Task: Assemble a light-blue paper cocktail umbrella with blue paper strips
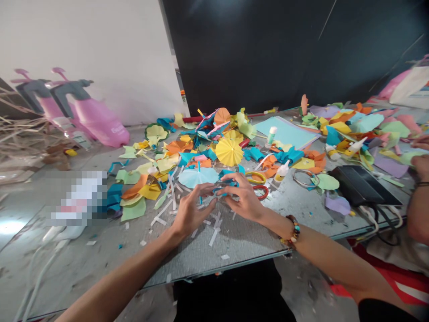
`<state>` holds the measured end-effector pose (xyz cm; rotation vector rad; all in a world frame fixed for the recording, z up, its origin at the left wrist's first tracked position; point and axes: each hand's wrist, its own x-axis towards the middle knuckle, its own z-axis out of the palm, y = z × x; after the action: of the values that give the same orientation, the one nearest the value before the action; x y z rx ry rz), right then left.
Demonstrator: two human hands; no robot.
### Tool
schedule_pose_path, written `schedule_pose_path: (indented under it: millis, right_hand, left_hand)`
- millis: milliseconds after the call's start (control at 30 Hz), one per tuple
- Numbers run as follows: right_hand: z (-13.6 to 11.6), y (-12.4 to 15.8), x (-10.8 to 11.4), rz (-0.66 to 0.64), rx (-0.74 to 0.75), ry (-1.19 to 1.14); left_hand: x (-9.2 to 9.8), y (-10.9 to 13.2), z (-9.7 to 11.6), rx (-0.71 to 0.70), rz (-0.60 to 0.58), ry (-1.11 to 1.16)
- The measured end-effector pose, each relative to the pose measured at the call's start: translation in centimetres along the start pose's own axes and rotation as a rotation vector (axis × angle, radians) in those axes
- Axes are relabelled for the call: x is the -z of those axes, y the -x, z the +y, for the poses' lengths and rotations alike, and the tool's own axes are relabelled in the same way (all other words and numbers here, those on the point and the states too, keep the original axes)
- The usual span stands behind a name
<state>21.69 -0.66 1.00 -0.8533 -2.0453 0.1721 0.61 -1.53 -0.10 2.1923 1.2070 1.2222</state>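
My left hand (196,209) is over the table with its fingers curled inward and its thumb a little apart. My right hand (241,197) meets it fingertip to fingertip, its fingers bent. A tiny bluish piece shows at the fingertips, too small and blurred to name. Just behind my left hand lies a light blue pleated paper disc (192,178) with a blue stick (199,166) standing at its middle. Beyond my right hand are scissors with yellow handles (256,178) and a red handle loop (262,192). White paper strips (214,230) are scattered under my hands.
Coloured paper scraps (157,165) and a yellow pleated disc (229,151) spread behind. A glue bottle (280,172), glue stick (271,135), tape ring (304,178) and black box (362,185) lie right. Pink spray bottles (97,118) stand left. A co-worker's arm (418,197) reaches in.
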Motion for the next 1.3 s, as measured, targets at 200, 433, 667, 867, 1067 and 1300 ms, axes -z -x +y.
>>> schedule_pose_path:
  millis: [200,433,667,867,1067,1300]
  right_hand:
    - [-0.06,-0.05,-0.03,-0.009,0.008,0.0]
    - [0.06,0.02,-0.11,-0.045,0.003,-0.016]
    - [0.06,0.06,-0.11,-0.074,-0.009,-0.017]
    - [-0.03,0.03,-0.12,-0.081,-0.024,-0.019]
    - [-0.16,-0.04,-0.06,-0.077,-0.027,-0.02]
    - [0.02,0.16,-0.22,-0.071,-0.003,-0.046]
  left_hand:
    - [0.04,-0.05,0.12,-0.014,-0.008,-0.002]
    - [0.14,-0.11,0.31,-0.025,-0.006,-0.008]
    - [0.2,-0.1,0.47,-0.005,-0.019,0.009]
    - [0.18,-0.12,0.37,0.018,-0.017,0.003]
    - [0.09,-0.22,0.24,0.03,0.008,-0.006]
    - [0.19,-0.3,0.26,0.036,0.011,0.024]
